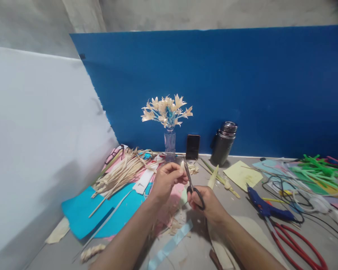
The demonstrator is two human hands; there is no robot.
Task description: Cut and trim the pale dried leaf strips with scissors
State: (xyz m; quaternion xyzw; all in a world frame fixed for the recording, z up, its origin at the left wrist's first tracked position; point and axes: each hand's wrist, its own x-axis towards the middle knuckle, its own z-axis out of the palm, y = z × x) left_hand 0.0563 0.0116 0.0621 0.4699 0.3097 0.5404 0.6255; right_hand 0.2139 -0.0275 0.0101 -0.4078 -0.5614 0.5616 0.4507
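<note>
My left hand (167,178) pinches a small pale strip of dried leaf (182,165) at chest height over the table. My right hand (207,202) grips black-handled scissors (192,183), blades pointing up and left toward that strip, their tips right beside it. Both hands are closed. Below them pale offcuts (173,225) lie on pink paper. Behind stands a clear vase (169,142) with cream paper-like flowers (166,109).
A heap of dried leaf strips (121,172) on blue and pink sheets lies left. A phone (192,146) and steel flask (224,143) lean at the blue backboard. Right: blue glue gun (263,205), red-handled shears (297,245), cables, green pipe cleaners (317,168).
</note>
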